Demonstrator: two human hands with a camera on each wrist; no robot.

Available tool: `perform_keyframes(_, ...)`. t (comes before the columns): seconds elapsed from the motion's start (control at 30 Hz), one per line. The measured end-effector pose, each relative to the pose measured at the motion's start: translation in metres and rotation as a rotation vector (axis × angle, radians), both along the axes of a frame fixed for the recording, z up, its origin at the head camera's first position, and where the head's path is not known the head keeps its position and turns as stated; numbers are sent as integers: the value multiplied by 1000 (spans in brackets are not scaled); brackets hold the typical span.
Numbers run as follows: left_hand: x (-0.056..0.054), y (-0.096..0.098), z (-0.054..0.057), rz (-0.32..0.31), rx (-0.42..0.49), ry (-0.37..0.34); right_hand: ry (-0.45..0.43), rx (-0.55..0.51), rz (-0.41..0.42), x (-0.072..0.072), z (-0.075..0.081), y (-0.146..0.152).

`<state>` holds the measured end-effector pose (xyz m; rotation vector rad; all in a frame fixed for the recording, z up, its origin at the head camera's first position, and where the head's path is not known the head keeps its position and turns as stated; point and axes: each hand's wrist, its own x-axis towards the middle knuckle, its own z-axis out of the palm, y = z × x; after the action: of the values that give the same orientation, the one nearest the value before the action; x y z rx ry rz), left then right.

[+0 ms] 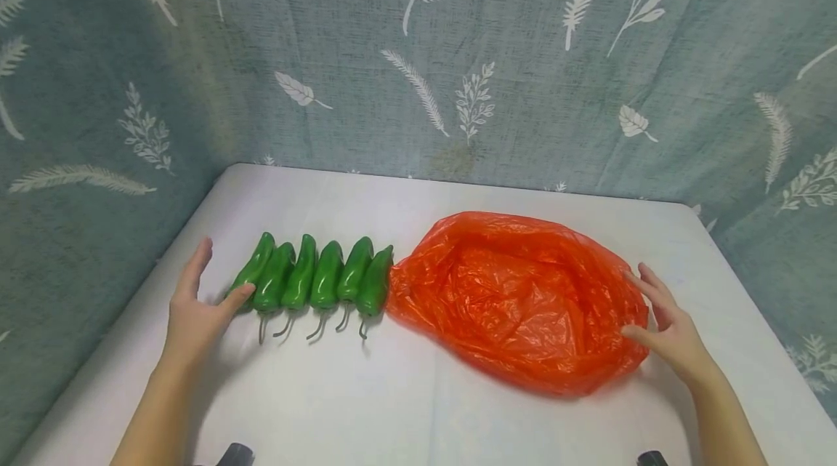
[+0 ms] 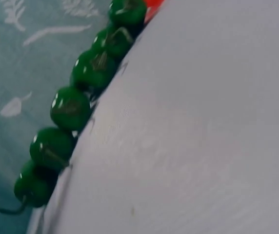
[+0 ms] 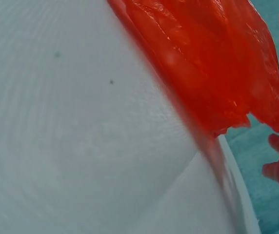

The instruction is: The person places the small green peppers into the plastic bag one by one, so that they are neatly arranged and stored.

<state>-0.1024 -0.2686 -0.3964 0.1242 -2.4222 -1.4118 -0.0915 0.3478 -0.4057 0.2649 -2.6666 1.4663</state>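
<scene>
Several glossy green peppers (image 1: 300, 273) lie side by side in a row, stems toward the near side. My left hand (image 1: 196, 317) is at the left end of the row, fingers spread, its thumb overlapping the leftmost pepper (image 1: 253, 270) in the head view. To the right of the row is a crumpled red plastic bag (image 1: 516, 306), its mouth spread wide and facing up. The rightmost pepper (image 1: 377, 280) lies right against the bag's left end. My right hand (image 1: 673, 335) is at the bag's right edge with fingers parted, fingertips close to the plastic.
The peppers and bag lie on a white-covered table (image 1: 366, 400). Grey-green cloth (image 1: 366, 66) with white leaf prints hangs behind and at both sides of it. Two small dark objects (image 1: 237, 454) show at the bottom of the head view, near the forearms.
</scene>
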Motion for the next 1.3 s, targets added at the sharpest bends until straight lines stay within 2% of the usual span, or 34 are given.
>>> perform_keyframes(0.17, -5, -9, -11, 16, 9, -21, -50, 28, -17, -1, -8, 6)
perform_keyframes(0.4, -9, -14, -23, 18, 8, -99, -97, -528, 81, -7, -19, 12)
perform_keyframes(0.5, -10, -15, -26, -12, -1, -136, -92, -571, 114, -6, -21, 13)
perform_keyframes(0.63, -11, -14, -31, -54, -41, -155, -114, -487, 112, -6, -21, 11)
perform_keyframes(0.8, -7, -14, -40, -62, -63, -131, -163, -253, 73, -9, -17, 4)
perform_keyframes(0.9, -4, -13, -43, -61, -84, -138, -175, -158, 89, -11, -15, 0)
perform_keyframes(1.0, -6, -12, -41, -56, -99, -161, -196, -125, 84, -11, -14, -3)
perform_keyframes(1.3, -14, -10, -33, -47, -177, -222, -279, -69, -20, -9, -19, -9)
